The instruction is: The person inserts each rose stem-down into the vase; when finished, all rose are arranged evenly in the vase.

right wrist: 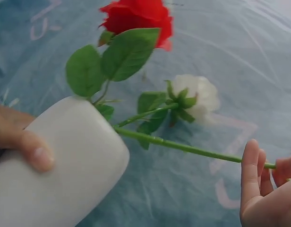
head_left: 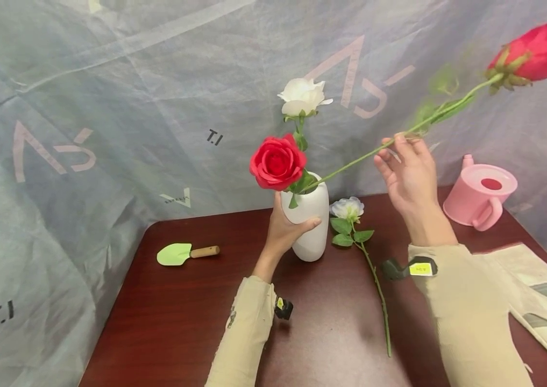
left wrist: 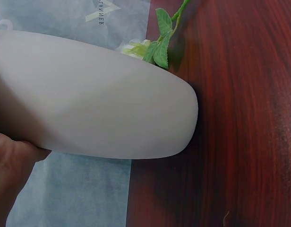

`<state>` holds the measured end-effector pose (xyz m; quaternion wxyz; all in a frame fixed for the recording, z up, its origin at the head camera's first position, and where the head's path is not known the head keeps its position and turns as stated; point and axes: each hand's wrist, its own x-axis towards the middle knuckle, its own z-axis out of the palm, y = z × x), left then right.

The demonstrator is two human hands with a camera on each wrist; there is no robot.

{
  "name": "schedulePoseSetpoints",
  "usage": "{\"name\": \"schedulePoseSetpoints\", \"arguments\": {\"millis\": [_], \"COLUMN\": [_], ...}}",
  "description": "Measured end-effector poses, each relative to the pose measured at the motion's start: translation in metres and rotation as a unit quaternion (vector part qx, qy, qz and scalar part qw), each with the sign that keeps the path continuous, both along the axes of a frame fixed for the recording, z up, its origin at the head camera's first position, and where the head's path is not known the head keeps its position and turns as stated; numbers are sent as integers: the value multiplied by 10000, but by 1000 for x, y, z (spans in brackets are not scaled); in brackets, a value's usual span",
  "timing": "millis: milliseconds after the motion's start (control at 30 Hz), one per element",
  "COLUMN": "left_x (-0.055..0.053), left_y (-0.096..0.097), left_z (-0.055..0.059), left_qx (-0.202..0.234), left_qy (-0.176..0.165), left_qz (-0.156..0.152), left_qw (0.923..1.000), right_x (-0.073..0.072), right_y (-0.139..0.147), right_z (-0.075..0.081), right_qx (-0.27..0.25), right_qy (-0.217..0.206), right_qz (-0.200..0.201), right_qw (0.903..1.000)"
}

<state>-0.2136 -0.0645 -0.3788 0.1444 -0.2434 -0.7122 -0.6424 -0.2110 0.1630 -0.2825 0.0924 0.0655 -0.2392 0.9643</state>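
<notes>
A white vase [head_left: 313,236] stands on the table, slightly tilted, with my left hand [head_left: 285,231] gripping its upper side. From its mouth rise a red rose [head_left: 278,162] and a white rose [head_left: 302,98]. My right hand [head_left: 413,183] pinches the long green stem [right wrist: 197,150] of a second red rose [head_left: 539,56]. That stem's lower end is at the vase mouth, and the bloom leans far out to the right. In the left wrist view the vase body [left wrist: 112,104] fills much of the picture; most of the left hand is out of sight there.
A pale flower [head_left: 347,208] with a leafy stem lies right of the vase. The green trowel [head_left: 174,255] lies left, and a pink watering can [head_left: 478,191] stands back right. Beige cloth [head_left: 505,258] with grey patches covers the right edge. A grey sheet [head_left: 157,107] hangs behind.
</notes>
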Motion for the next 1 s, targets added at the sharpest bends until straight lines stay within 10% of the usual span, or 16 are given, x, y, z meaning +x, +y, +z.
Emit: {"name": "schedulePoseSetpoints", "arguments": {"millis": [533,633,867,1000], "left_x": [0,-1,-19,-8], "left_y": [-1,-1,-1,0], "left_z": [2,1,-24,-12], "left_qx": [-57,-160,-637,-546], "left_qy": [137,-4,-331,-322], "left_qz": [67,166,586,466], "left_qw": [9999,9997,9957,9969], "right_x": [-6,-7,-8,-7], "right_y": [-51,-56,-65,-68], "right_z": [-4,-3,-16,-24], "right_qx": [2588,3250,5225,5302], "right_qy": [394,420,-123,-146], "right_qz": [-1104,-1316,-1663,-1517], "right_qw": [9588,9356,8362,8341]}}
